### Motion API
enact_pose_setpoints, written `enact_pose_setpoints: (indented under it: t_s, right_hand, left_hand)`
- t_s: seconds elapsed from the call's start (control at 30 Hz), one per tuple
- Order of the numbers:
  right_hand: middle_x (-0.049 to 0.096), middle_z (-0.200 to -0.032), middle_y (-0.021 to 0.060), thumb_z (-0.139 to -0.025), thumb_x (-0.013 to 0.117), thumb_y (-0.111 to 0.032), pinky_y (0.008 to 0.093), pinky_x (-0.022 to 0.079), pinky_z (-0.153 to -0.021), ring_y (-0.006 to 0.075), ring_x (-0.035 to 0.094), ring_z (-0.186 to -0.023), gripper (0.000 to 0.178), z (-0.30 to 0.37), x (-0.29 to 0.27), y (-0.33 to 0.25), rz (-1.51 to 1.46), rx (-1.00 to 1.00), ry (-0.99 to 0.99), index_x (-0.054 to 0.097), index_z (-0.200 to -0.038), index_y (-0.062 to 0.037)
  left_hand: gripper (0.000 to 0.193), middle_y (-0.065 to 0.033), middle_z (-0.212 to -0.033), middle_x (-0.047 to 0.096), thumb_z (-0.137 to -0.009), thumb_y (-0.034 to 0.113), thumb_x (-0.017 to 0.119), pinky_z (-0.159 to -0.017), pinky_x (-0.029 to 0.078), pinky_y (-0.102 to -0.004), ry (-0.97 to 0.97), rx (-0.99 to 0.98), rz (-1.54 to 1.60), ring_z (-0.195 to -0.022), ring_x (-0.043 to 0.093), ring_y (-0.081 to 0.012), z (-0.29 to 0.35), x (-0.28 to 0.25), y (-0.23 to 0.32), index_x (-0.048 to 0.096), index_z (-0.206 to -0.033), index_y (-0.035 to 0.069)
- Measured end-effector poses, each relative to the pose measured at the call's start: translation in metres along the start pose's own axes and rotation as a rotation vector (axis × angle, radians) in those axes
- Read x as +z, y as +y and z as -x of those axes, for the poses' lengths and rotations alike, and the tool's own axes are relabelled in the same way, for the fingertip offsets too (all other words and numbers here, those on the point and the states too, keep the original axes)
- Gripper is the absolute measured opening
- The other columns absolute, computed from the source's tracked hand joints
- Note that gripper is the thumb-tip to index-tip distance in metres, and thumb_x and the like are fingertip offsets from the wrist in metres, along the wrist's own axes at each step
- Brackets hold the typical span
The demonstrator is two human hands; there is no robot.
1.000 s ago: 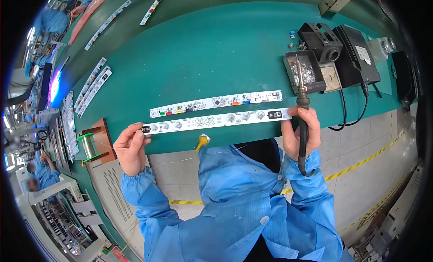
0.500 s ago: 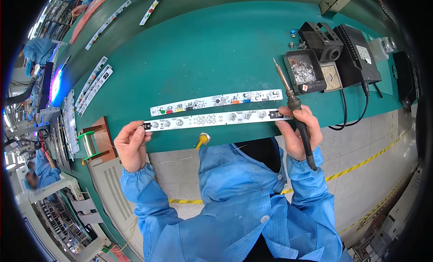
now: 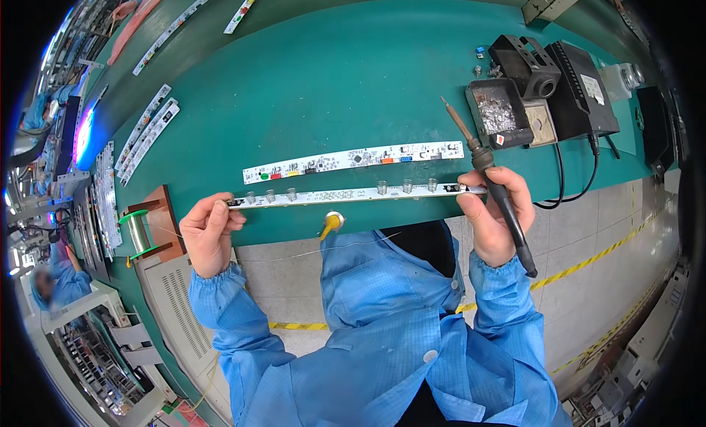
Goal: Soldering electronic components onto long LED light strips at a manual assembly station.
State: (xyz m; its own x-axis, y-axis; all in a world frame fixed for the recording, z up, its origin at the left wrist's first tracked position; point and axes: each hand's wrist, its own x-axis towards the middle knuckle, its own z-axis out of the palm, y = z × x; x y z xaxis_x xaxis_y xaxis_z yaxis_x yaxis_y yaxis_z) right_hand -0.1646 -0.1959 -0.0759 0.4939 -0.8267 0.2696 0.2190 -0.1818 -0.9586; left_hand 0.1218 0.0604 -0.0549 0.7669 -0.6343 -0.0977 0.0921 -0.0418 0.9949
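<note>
I look down on a green-topped workbench [image 3: 338,81]. Nearest, the bare left hand [image 3: 209,232] pinches the 9 o'clock end of a long, narrow white circuit board [image 3: 334,197]; the bare right hand [image 3: 500,214] grips its 3 o'clock end plus a black-handled soldering iron [image 3: 482,159], tip towards 11 o'clock. 6 silvery coil springs [image 3: 382,187] already stand on that board; whether every joint is finished, I can't tell. Just beyond, at 12 o'clock, a flat white strip with coloured parts [image 3: 353,161] shows no springs; its underside is hidden, so I can't judge what's left there. Farther, at 10 o'clock, lie 2 slim white strips [image 3: 149,142].
</note>
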Motion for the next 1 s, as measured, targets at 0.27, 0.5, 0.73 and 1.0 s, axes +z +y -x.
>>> enact_pose_setpoints:
  t_s: [0.27, 0.5, 0.73, 1.0]
  right_hand:
    - [0.064, -0.103, 0.0155, -0.073, 0.075, 0.003, 0.0343, 0.048, -0.086, 0.0225, 0.062, -0.095, 0.048, 0.004, 0.0, -0.004, 0.008, 0.048, -0.015, 0.054, -0.116, -0.0024]
    - [0.064, -0.103, 0.0154, -0.073, 0.075, 0.005, 0.0352, 0.046, -0.089, 0.0227, 0.062, -0.095, 0.049, 0.004, 0.001, -0.006, 0.005, 0.063, -0.016, 0.054, -0.116, -0.003]
    - [0.062, -0.106, 0.0172, -0.071, 0.07, 0.013, 0.0385, 0.045, -0.092, 0.025, 0.059, -0.102, 0.057, 0.007, -0.002, 0.002, 0.018, -0.068, -0.052, 0.05, -0.12, -0.0059]
    - [0.062, -0.112, 0.0201, -0.071, 0.067, 0.016, 0.0409, 0.043, -0.098, 0.0286, 0.06, -0.107, 0.058, 0.006, -0.001, 0.012, 0.095, -0.141, 0.034, 0.048, -0.122, -0.0051]
  left_hand:
    - [0.021, -0.0091, -0.077, 0.066, -0.096, 0.012, 0.055, -0.059, 0.05, -0.0213, 0.006, 0.003, -0.021, -0.064, 0.061, -0.0113, 0.0, -0.002, -0.002, 0.062, -0.108, -0.003]
    - [0.02, -0.0091, -0.078, 0.066, -0.095, 0.011, 0.056, -0.059, 0.05, -0.0219, -0.019, 0.012, -0.003, -0.065, 0.061, -0.0115, 0.001, -0.005, -0.002, 0.062, -0.108, -0.003]
    - [0.016, -0.0169, -0.1, 0.063, -0.086, -0.006, 0.059, -0.062, 0.054, -0.0246, -0.012, 0.178, 0.135, -0.069, 0.064, -0.0169, 0.003, 0.002, 0.0, 0.064, -0.101, -0.008]
    - [0.018, -0.0174, -0.097, 0.062, -0.08, -0.013, 0.058, -0.065, 0.056, -0.0268, -0.013, 0.201, 0.116, -0.071, 0.066, -0.02, 0.009, 0.009, 0.006, 0.063, -0.097, -0.009]
